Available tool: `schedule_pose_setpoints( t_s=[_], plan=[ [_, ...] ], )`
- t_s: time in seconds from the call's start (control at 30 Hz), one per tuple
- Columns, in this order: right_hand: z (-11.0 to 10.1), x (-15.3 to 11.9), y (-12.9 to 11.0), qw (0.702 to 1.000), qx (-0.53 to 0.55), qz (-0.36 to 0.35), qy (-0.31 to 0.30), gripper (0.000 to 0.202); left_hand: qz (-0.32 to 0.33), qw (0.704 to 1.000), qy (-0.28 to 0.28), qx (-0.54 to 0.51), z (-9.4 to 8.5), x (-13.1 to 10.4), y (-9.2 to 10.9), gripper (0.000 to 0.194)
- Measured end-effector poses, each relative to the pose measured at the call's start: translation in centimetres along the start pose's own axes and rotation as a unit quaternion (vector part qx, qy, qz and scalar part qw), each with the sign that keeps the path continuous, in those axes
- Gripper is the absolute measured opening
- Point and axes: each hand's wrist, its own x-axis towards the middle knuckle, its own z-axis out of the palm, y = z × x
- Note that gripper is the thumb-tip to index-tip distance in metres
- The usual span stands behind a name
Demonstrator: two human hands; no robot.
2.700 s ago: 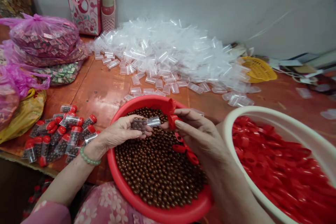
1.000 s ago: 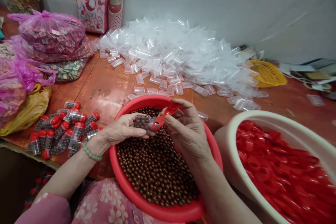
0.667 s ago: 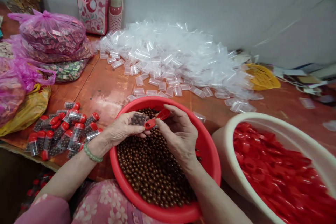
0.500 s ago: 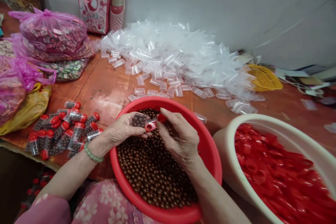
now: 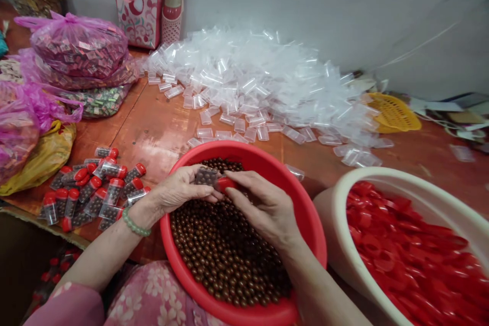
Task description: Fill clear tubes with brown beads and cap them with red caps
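My left hand (image 5: 187, 186), with a green bead bracelet on its wrist, grips a small clear plastic tube (image 5: 206, 177) filled with brown balls. My right hand (image 5: 265, 204) pinches a red cap (image 5: 226, 184) against the tube's right end; whether it is fully seated I cannot tell. Both hands are above a red basin (image 5: 305, 214) holding many shiny brown balls (image 5: 221, 249). To the right, a cream tub (image 5: 340, 214) contains a heap of red caps (image 5: 405, 260). Several filled tubes with red caps (image 5: 95, 188) lie in a pile on the left.
Clear plastic tubes (image 5: 252, 81) form a large heap along the wall. Pink plastic bags (image 5: 80, 46) and a yellow bag (image 5: 49, 158) sit at left. Behind stand a patterned bag (image 5: 139, 5) and a bottle (image 5: 171, 15). A yellow basket (image 5: 395, 113) lies at right.
My right hand has brought the red cap leftward onto the end of the filled tube, covering its red-rimmed opening. My left hand stays almost in place. The view has shifted slightly.
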Motion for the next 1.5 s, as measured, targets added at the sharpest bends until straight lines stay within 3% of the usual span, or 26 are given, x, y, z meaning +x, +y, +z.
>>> schedule_pose_setpoints(
  t_s=[0.1,0.17,0.53,1.03,1.3,1.5],
  plan=[
    [-0.4,0.9,-0.4,0.982,0.120,0.135,0.057,0.022,0.000,0.999,-0.010,0.031,-0.1,-0.1,0.0,0.041],
    [-0.4,1.5,-0.6,0.968,0.171,0.165,0.076,0.018,0.008,0.999,-0.015,0.041,-0.1,-0.3,-0.1,0.042],
    [0.4,1.7,-0.1,0.944,0.247,0.198,0.090,0.024,-0.004,0.991,-0.014,0.131,0.2,-0.3,0.6,0.037],
    [0.4,1.5,-0.1,0.953,0.217,0.194,0.086,0.024,0.042,0.975,0.001,0.217,0.1,-0.2,0.7,0.022],
    [0.6,1.5,0.0,0.957,0.210,0.188,0.073,0.024,0.039,0.978,-0.011,0.206,0.1,0.2,0.6,0.022],
    [0.5,1.2,-0.3,0.970,0.157,0.170,0.081,0.023,-0.011,0.987,-0.016,0.160,0.1,0.1,0.4,0.031]
  ],
)
